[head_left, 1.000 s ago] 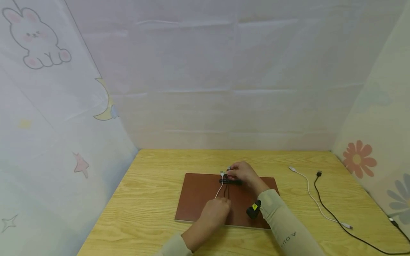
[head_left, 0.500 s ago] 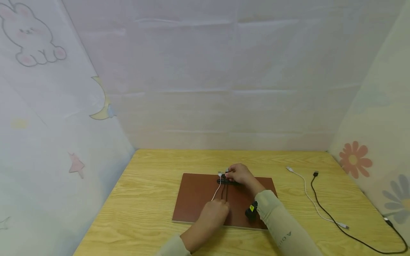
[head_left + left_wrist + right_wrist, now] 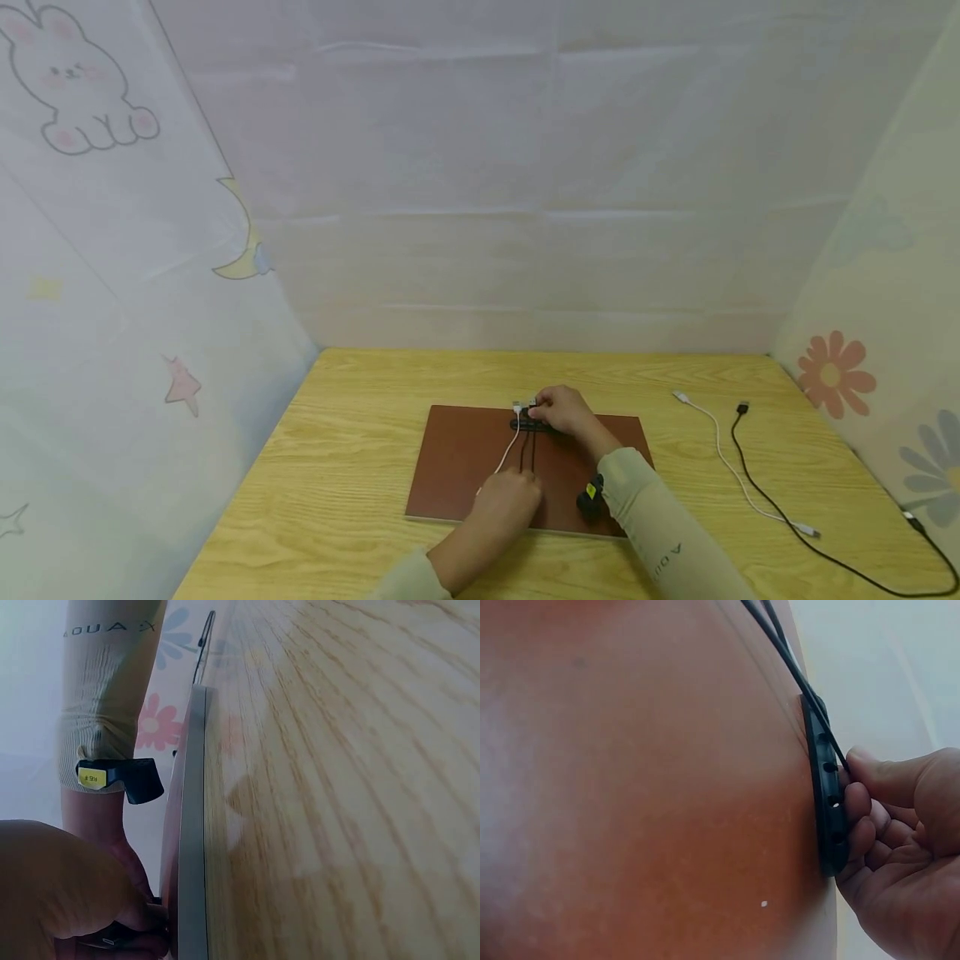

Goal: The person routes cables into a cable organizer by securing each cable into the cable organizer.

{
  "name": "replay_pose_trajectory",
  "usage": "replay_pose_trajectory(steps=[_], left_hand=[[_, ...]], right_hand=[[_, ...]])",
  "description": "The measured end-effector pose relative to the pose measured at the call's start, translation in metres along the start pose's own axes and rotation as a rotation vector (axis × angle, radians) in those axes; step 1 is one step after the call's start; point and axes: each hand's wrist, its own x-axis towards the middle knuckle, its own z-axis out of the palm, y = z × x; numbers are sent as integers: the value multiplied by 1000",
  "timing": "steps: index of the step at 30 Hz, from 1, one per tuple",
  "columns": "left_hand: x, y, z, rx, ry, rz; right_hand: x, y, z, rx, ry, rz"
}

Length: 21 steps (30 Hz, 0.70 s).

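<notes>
A black slotted cable holder (image 3: 525, 425) sits near the far edge of a brown board (image 3: 442, 467). My right hand (image 3: 564, 410) pinches a black USB cable (image 3: 787, 656) between thumb and fingers right at the holder, its metal plug tip showing just beyond the fingertips. Another black cable runs beside it through the holder. A white USB cable (image 3: 509, 452) passes over the holder's left end. Near the board's front edge, my left hand (image 3: 506, 504) grips the lower part of the black cables with curled fingers, which hide their other ends.
Right of the board, a white cable (image 3: 722, 450) and a long black cable (image 3: 780, 508) lie on the wooden table (image 3: 337, 433), crossing near the front. Patterned cloth walls (image 3: 525, 250) stand behind and at both sides. A black wrist camera (image 3: 591, 496) hangs at the right sleeve.
The plug in my right hand has come slightly lower toward the holder. A light end of the white cable now shows left of my left hand. The view has shifted slightly.
</notes>
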Motion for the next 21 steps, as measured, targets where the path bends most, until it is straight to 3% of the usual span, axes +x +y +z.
replay_pose_trajectory(steps=[7,21], left_hand=[[1,0,-3,29,-16,8],[-1,3,3,143,63,22]], right_hand=[[1,1,2,9,8,20],[2,1,3,9,15,-1]])
